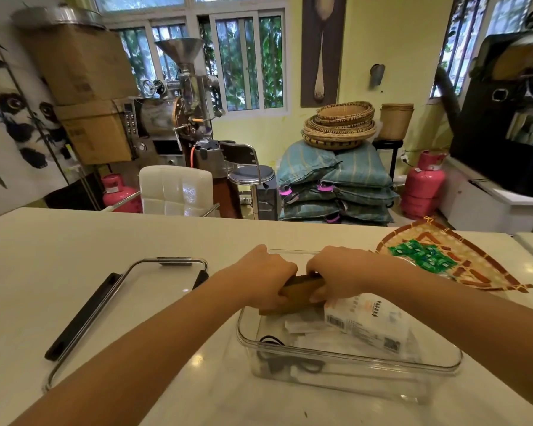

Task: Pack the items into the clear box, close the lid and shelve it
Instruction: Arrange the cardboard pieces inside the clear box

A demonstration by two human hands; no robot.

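Note:
A clear box (348, 359) stands open on the white counter in front of me. Inside lie a white printed packet (370, 325), some white papers and a black cable (277, 361). Both hands grip a brown kraft packet (300, 292) at the box's far left corner: my left hand (263, 276) holds its left end, my right hand (336, 272) its right end. The packet's lower part dips into the box. The clear lid (130, 302) with black clips lies flat on the counter to the left.
A woven bamboo tray (486, 272) holding green sachets (422, 255) sits at the right, behind the box. Beyond the counter edge stand a white chair, a coffee roaster, cardboard boxes, stacked sacks with baskets and pink gas cylinders.

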